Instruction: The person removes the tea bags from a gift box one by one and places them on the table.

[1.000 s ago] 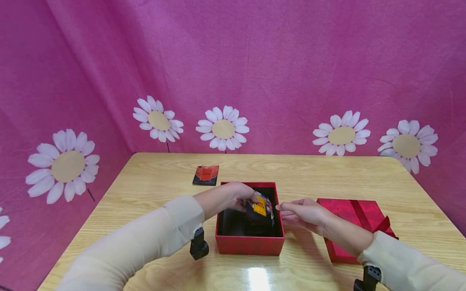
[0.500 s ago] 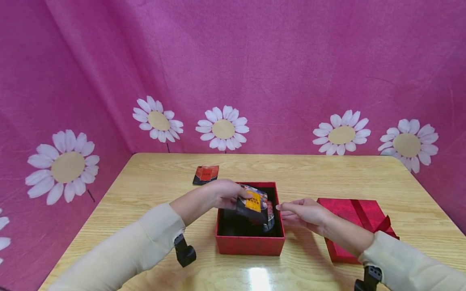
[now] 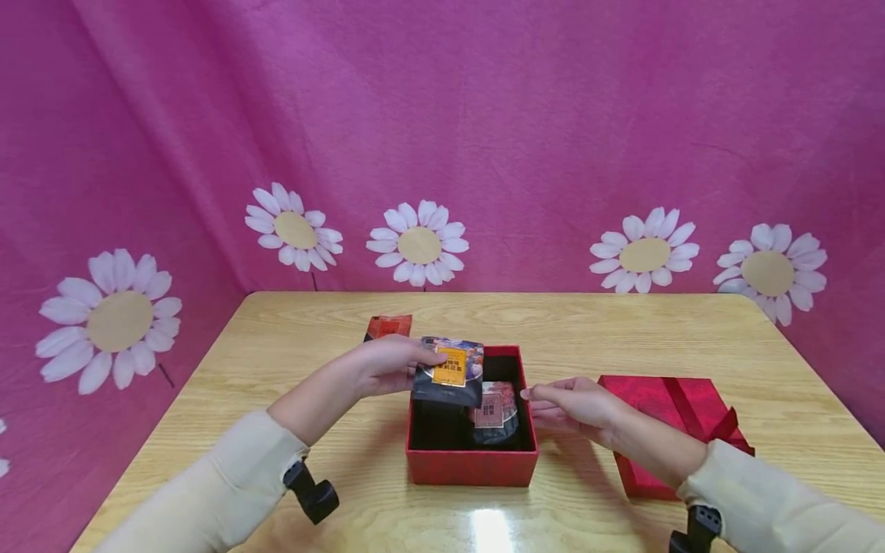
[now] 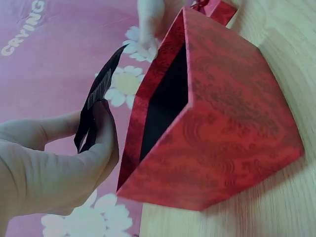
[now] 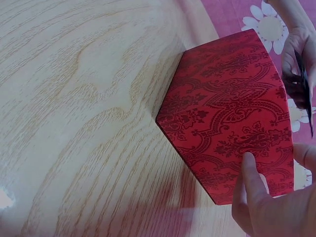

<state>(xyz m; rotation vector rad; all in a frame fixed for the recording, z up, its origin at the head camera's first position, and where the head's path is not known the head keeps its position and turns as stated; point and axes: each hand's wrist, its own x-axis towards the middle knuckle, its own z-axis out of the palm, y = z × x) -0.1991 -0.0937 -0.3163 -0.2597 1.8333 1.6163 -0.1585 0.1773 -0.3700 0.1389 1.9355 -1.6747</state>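
Observation:
A small flat packet point(image 3: 463, 392), black with a floral top and a yellow label, is pinched between the thumb and fingers of my left hand point(image 3: 387, 365). It is over the left part of an open red gift box point(image 3: 473, 467), whose inside is black. Within the box, another packet point(image 3: 499, 418) with a pinkish label leans toward the right wall. My right hand point(image 3: 577, 403) holds the box at its right side. In the right wrist view its thumb is at the rim and a fingertip point(image 5: 248, 160) lies on the patterned outer wall.
A red-and-black packet point(image 3: 387, 327) lies on the wooden table point(image 3: 311, 322) behind the left hand, partly hidden. The red box lid point(image 3: 650, 395) with a ribbon bow sits at the right, partly behind the right forearm. Pink flowered cloth point(image 3: 525, 153) hangs behind.
My left hand has lifted the yellow-labelled packet up and to the left from inside the box, exposing the pinkish-labelled one. My right hand stays at the box's right side.

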